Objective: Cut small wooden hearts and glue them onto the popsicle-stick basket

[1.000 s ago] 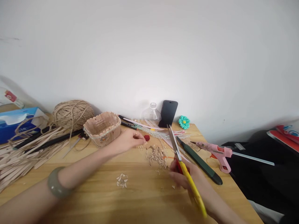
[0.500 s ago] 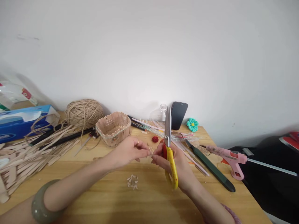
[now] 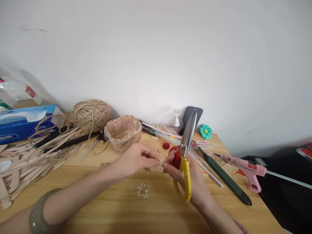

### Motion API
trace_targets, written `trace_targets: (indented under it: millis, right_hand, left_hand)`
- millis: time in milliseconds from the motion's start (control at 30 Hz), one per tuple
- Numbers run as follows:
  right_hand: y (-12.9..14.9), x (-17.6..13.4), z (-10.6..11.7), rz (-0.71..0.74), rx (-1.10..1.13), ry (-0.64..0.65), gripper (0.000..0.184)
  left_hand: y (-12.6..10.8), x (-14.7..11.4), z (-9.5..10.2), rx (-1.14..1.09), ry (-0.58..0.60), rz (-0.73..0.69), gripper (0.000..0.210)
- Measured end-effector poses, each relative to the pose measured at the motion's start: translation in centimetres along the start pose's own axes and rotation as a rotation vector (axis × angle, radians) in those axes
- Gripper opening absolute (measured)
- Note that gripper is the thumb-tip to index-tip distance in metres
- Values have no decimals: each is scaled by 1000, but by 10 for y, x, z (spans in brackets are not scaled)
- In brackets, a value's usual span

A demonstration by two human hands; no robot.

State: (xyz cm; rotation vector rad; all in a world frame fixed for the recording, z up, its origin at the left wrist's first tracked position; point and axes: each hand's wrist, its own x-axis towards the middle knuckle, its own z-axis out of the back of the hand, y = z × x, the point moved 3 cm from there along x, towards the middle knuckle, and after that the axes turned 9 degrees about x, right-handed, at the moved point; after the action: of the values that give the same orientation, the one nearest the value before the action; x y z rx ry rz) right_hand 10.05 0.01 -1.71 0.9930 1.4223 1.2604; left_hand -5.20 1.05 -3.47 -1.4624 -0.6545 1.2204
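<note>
Over the middle of the table, my left hand (image 3: pixel 133 159) pinches thumb and forefinger together at the fingertips of my right hand (image 3: pixel 191 175). Between them is a tiny pale sliver (image 3: pixel 160 164), mostly covered by the fingers. My right hand also carries scissors (image 3: pixel 184 150) with one red and one yellow handle; their blades point up, tilted right and slightly parted. Below the hands, several small pale wood-like chips (image 3: pixel 145 196) lie in a rough ring. More tiny chips (image 3: pixel 161 157) and a dark red rosette (image 3: pixel 166 146) lie just beyond the fingertips.
Behind my left hand stands a small wooden basket (image 3: pixel 123 139), with a twine ball (image 3: pixel 92 113) beside it. Craft sticks (image 3: pixel 34 169) and a tissue box (image 3: pixel 26 125) fill the left. Rightward are a phone (image 3: pixel 198 112), teal flower (image 3: pixel 202 131), green-handled tool (image 3: pixel 225 177) and pink glue gun (image 3: pixel 251 169).
The whole view has shifted slightly, so things appear further right. The scissors have tilted to the right in my right hand. Both hands still meet at the fingertips.
</note>
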Motion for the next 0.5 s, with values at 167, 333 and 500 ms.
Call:
trace_targets:
  millis: [167,333,500]
  right_hand:
    - [-1,-2,2,-26,101,18,20]
    - [-9,0,3,-37,222,47,23]
    - [-20,2,4,-49,278,90,17]
  left_hand:
    - [2,0,-2,-49,62,-31,7]
    - [-5,-4,-2,151,-38,-167,10]
    - [-22,-28,-3,828,-465,-1063,12]
